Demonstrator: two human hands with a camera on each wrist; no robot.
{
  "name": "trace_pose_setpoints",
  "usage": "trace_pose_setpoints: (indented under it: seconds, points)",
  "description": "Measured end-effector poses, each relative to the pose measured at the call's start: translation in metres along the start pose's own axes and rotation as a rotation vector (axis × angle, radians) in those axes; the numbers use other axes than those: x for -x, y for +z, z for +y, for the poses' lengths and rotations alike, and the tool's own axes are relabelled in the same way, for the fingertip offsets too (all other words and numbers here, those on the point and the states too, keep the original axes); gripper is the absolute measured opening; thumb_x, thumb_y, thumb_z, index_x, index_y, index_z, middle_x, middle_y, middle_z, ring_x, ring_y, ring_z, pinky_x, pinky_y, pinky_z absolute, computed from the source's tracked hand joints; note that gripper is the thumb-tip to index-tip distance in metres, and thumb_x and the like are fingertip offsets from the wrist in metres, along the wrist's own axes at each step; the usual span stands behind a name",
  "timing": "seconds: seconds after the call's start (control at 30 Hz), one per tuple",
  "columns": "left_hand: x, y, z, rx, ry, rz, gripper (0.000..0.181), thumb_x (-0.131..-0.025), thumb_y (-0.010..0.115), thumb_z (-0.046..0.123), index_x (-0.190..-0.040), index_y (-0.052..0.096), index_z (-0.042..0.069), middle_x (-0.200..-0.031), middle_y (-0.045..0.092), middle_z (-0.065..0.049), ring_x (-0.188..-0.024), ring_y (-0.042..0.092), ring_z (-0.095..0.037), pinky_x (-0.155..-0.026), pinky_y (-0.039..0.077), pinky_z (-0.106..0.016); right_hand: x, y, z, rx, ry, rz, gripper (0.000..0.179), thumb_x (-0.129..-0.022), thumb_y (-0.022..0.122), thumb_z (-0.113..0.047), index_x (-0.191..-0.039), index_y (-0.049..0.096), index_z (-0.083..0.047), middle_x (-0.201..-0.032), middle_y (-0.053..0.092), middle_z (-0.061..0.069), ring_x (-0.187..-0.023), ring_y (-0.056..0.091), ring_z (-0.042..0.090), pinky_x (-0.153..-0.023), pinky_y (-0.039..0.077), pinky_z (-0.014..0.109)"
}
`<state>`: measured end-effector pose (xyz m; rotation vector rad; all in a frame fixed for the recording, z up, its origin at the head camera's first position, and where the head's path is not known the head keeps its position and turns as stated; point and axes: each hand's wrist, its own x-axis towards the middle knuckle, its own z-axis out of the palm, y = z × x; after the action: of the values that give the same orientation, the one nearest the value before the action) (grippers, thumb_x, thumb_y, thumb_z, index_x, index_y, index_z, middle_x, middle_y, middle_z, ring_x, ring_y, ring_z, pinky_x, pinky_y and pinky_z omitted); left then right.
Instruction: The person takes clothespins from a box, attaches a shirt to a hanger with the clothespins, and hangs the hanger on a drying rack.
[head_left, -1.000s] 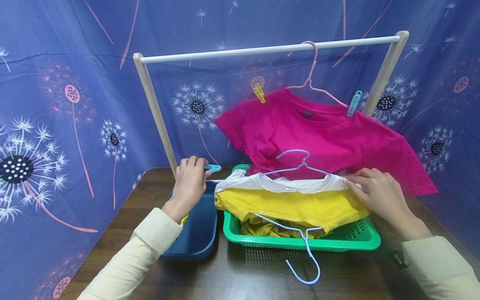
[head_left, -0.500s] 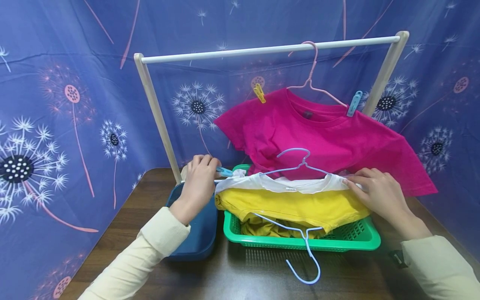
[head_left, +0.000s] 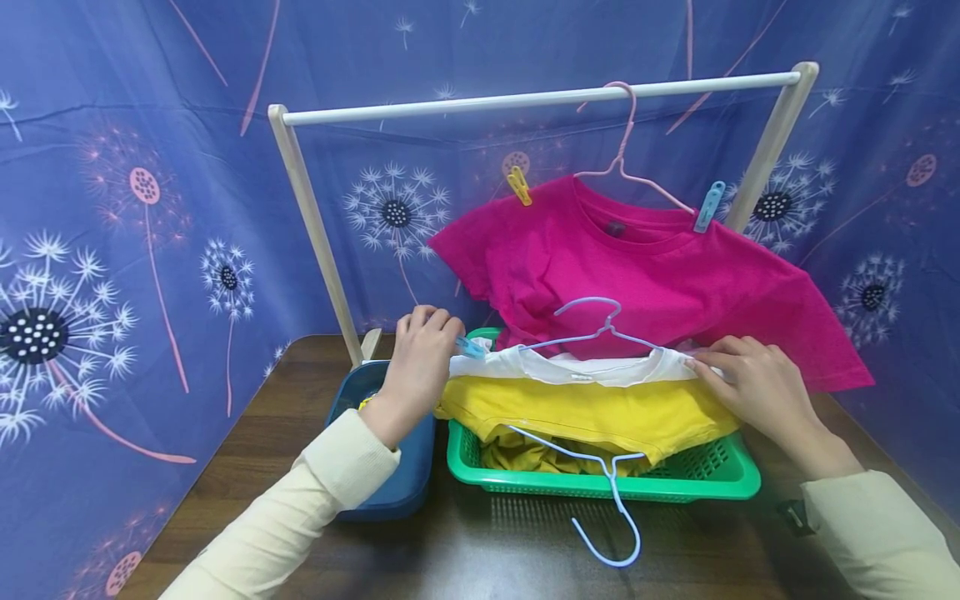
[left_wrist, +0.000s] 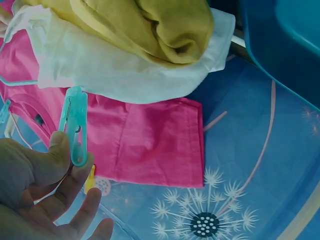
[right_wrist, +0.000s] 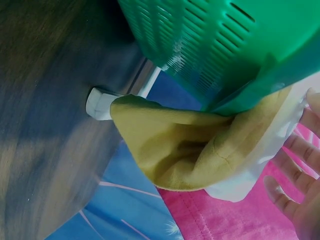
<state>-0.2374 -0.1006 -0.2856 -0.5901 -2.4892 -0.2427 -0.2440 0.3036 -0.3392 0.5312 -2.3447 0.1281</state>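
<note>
My left hand (head_left: 420,362) pinches a light blue clothespin (left_wrist: 77,125) between thumb and forefinger. The clothespin's far end meets the edge of a white T-shirt (left_wrist: 145,85) at its left shoulder; whether it bites the cloth I cannot tell. At the opposite shoulder, my right hand (head_left: 757,387) holds the white fabric, thumb in front and fingers behind. A blue hanger (head_left: 603,329) sticks up from the white collar. In front of the white shirt lies a yellow shirt (head_left: 585,408), draped over a green basket (head_left: 540,482).
A magenta T-shirt (head_left: 637,267) hangs behind on a pink hanger (head_left: 622,142) from the rack bar (head_left: 450,107), with yellow (head_left: 518,187) and blue clothespins (head_left: 708,207) on its shoulders. A navy bin (head_left: 408,492) stands left. A second blue hanger (head_left: 613,483) overhangs the basket's front.
My left hand has moved right with the clothespin, from above the navy bin to the white T-shirt's left shoulder. My right hand has stayed in place.
</note>
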Motion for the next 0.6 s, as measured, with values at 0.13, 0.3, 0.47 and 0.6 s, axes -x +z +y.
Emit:
trace_pose_setpoints:
  seconds: [0.13, 0.3, 0.47, 0.6]
  points:
    - [-0.002, 0.002, 0.005, -0.027, 0.027, -0.013, 0.014, -0.082, 0.063, 0.000, -0.092, 0.063, 0.009, -0.092, 0.059, -0.003, -0.107, 0.045, -0.027, -0.091, 0.036, -0.044, 0.000, 0.000, 0.000, -0.004, 0.003, 0.000, 0.022, -0.071, 0.073, -0.019, -0.092, 0.073, -0.011, -0.078, 0.065, 0.008, -0.068, 0.055, 0.025, -0.054, 0.039, 0.035]
    - [-0.005, 0.005, 0.011, -0.076, 0.041, -0.018, 0.016, -0.080, 0.062, -0.006, -0.082, 0.060, 0.010, -0.087, 0.056, -0.003, -0.107, 0.045, -0.027, -0.090, 0.036, -0.043, 0.001, -0.001, 0.000, -0.006, -0.006, 0.007, 0.021, -0.070, 0.073, -0.018, -0.090, 0.073, -0.011, -0.078, 0.065, 0.008, -0.068, 0.055, 0.025, -0.054, 0.039, 0.035]
    - [-0.007, 0.008, 0.015, -0.136, 0.055, -0.028, 0.019, -0.079, 0.061, -0.008, -0.086, 0.061, 0.009, -0.089, 0.057, -0.004, -0.104, 0.045, -0.027, -0.090, 0.035, -0.042, 0.001, -0.001, 0.000, -0.005, -0.007, 0.008, 0.022, -0.071, 0.073, -0.018, -0.091, 0.073, -0.010, -0.078, 0.065, 0.008, -0.069, 0.055, 0.026, -0.054, 0.040, 0.036]
    - [-0.008, 0.010, 0.016, -0.181, 0.074, -0.025, 0.021, -0.080, 0.061, -0.008, -0.092, 0.063, 0.008, -0.092, 0.058, -0.005, -0.104, 0.046, -0.027, -0.090, 0.035, -0.042, 0.001, -0.001, 0.000, -0.002, -0.001, 0.001, 0.023, -0.071, 0.073, -0.019, -0.092, 0.073, -0.010, -0.079, 0.065, 0.009, -0.070, 0.055, 0.026, -0.055, 0.040, 0.036]
